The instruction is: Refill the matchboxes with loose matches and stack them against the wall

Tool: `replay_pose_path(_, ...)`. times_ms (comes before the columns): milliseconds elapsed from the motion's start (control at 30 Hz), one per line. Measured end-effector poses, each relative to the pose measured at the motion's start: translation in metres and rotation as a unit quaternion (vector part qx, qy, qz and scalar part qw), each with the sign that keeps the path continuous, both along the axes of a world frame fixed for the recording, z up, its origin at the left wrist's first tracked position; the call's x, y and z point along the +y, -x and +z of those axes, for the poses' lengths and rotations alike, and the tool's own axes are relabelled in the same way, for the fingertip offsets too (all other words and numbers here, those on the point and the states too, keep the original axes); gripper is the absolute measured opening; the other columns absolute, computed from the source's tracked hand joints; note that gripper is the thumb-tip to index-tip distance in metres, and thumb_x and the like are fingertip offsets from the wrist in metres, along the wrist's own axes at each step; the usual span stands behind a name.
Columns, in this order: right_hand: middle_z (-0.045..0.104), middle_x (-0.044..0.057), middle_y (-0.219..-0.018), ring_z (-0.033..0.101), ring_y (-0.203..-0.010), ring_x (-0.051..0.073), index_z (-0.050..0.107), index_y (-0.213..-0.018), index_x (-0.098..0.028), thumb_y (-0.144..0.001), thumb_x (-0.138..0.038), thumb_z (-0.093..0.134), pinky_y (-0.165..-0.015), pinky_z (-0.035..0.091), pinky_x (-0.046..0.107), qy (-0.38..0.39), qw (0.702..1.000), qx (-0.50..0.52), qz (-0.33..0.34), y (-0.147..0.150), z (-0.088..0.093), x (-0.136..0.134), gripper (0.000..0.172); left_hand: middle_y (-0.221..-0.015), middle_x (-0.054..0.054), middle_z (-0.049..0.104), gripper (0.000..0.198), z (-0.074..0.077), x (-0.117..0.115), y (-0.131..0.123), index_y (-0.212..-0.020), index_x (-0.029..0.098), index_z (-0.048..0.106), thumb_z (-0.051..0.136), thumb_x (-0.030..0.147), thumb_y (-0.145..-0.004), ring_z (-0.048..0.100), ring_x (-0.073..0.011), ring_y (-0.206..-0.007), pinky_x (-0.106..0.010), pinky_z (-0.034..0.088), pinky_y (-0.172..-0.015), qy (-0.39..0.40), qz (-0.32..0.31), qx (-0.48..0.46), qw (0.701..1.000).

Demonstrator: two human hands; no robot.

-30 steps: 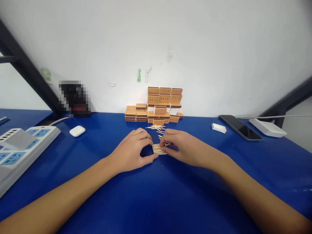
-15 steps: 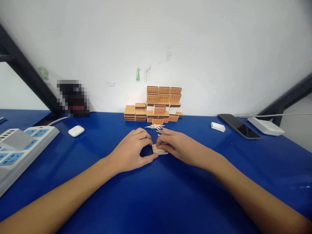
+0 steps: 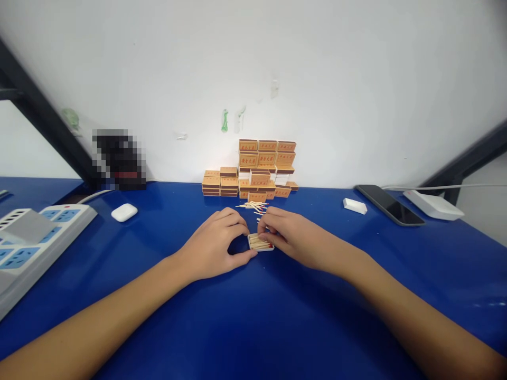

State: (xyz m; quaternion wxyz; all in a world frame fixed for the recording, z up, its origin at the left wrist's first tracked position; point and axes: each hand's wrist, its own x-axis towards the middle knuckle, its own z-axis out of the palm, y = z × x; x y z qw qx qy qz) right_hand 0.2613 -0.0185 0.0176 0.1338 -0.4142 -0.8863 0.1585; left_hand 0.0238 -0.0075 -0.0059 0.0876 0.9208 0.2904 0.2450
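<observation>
A small open matchbox tray (image 3: 260, 243) with matches in it lies on the blue table (image 3: 253, 316) between my hands. My left hand (image 3: 216, 245) curls around the tray's left end, thumb and fingertips pinching it. My right hand (image 3: 291, 235) rests on the tray's right side, fingers bent and pressed onto the matches. Loose matches (image 3: 253, 207) lie scattered just beyond my fingers. Behind them stands a stack of orange matchboxes (image 3: 261, 169) against the white wall.
A white power strip (image 3: 31, 237) sits at the far left, a white earbud case (image 3: 124, 212) near it. A small white block (image 3: 355, 206), a dark phone (image 3: 390, 205) and a white device (image 3: 433, 205) lie at the right. A blurred dark object (image 3: 119, 161) stands at the back left.
My right hand's fingers have shifted slightly over the tray, uncovering more of the matches. My left hand has kept its hold.
</observation>
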Motion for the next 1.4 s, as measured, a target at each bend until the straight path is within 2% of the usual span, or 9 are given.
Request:
replay_pose_path(133, 0.059, 0.005, -0.101, 0.056, -0.08, 0.015, 0.065, -0.096, -0.019, -0.106, -0.017, 0.048, -0.073, 0.043, 0.029, -0.028, 1.0, -0.011, -0.001, -0.003, -0.001, 0.003, 0.019, -0.106, -0.008, 0.072, 0.021, 0.0, 0.0, 0.0, -0.099, 0.02, 0.073, 0.075, 0.04, -0.092, 0.062, -0.0279, -0.108, -0.047, 0.053, -0.097, -0.006, 0.003, 0.004, 1.0)
replay_pose_path(233, 0.06, 0.005, -0.1, 0.057, -0.082, 0.016, 0.065, -0.096, -0.02, -0.104, -0.018, 0.052, -0.074, 0.044, 0.03, -0.045, 0.999, -0.002, -0.015, -0.011, 0.003, 0.006, 0.016, -0.106, -0.008, 0.072, 0.021, 0.0, 0.0, 0.001, -0.099, 0.02, 0.073, 0.075, 0.04, -0.092, 0.062, -0.0278, -0.108, -0.047, 0.053, -0.098, -0.005, -0.001, -0.005, 1.0)
replay_pose_path(400, 0.062, 0.005, -0.097, 0.057, -0.08, 0.017, 0.069, -0.096, -0.022, -0.102, -0.028, 0.059, -0.072, 0.045, 0.031, 0.008, 0.999, -0.023, -0.029, -0.021, 0.009, 0.007, 0.014, -0.106, -0.008, 0.072, 0.021, -0.001, 0.001, 0.002, -0.099, 0.021, 0.073, 0.076, 0.04, -0.091, 0.062, -0.0279, -0.108, -0.047, 0.053, -0.098, -0.007, 0.001, -0.011, 1.0)
replay_pose_path(600, 0.063, 0.004, -0.095, 0.057, -0.077, 0.016, 0.067, -0.089, -0.021, -0.103, -0.026, 0.055, -0.071, 0.045, 0.031, 0.042, 0.998, -0.023, -0.035, -0.018, 0.01, 0.003, 0.019, -0.106, -0.008, 0.072, 0.023, -0.001, 0.002, 0.001, -0.097, 0.019, 0.072, 0.076, 0.041, -0.091, 0.062, -0.0272, -0.108, -0.047, 0.052, -0.098, -0.005, 0.007, -0.004, 1.0)
replay_pose_path(900, 0.066, 0.003, -0.09, 0.058, -0.078, 0.017, 0.067, -0.089, -0.022, -0.1, -0.03, 0.06, -0.07, 0.042, 0.03, 0.01, 0.998, -0.028, -0.057, -0.024, 0.014, 0.006, 0.015, -0.105, -0.007, 0.072, 0.022, -0.002, 0.003, 0.002, -0.097, 0.019, 0.072, 0.076, 0.04, -0.091, 0.062, -0.0261, -0.106, -0.045, 0.052, -0.097, -0.01, 0.0, -0.015, 1.0)
replay_pose_path(1100, 0.066, 0.002, -0.086, 0.056, -0.078, 0.017, 0.068, -0.087, -0.022, -0.1, -0.036, 0.061, -0.069, 0.041, 0.03, 0.048, 0.997, -0.037, -0.041, -0.022, 0.011, 0.006, 0.02, -0.106, -0.007, 0.072, 0.023, -0.002, 0.002, 0.002, -0.097, 0.019, 0.072, 0.076, 0.041, -0.091, 0.062, -0.0268, -0.107, -0.046, 0.052, -0.097, -0.01, 0.004, -0.009, 1.0)
replay_pose_path(1267, 0.065, 0.001, -0.081, 0.054, -0.072, 0.016, 0.065, -0.084, -0.021, -0.101, -0.033, 0.057, -0.066, 0.04, 0.03, 0.07, 0.997, -0.024, -0.029, -0.019, 0.011, 0.005, 0.022, -0.106, -0.007, 0.071, 0.024, -0.001, 0.002, 0.002, -0.096, 0.018, 0.072, 0.076, 0.041, -0.091, 0.061, -0.0264, -0.107, -0.045, 0.052, -0.097, -0.004, 0.005, -0.003, 1.0)
replay_pose_path(1400, 0.064, 0.001, -0.085, 0.055, -0.073, 0.015, 0.065, -0.086, -0.021, -0.103, -0.03, 0.056, -0.067, 0.041, 0.029, 0.037, 0.999, -0.007, -0.026, -0.017, 0.012, 0.003, 0.021, -0.105, -0.007, 0.071, 0.024, -0.001, 0.003, 0.002, -0.097, 0.018, 0.073, 0.076, 0.042, -0.091, 0.061, -0.0264, -0.107, -0.046, 0.052, -0.097, -0.005, 0.008, -0.004, 1.0)
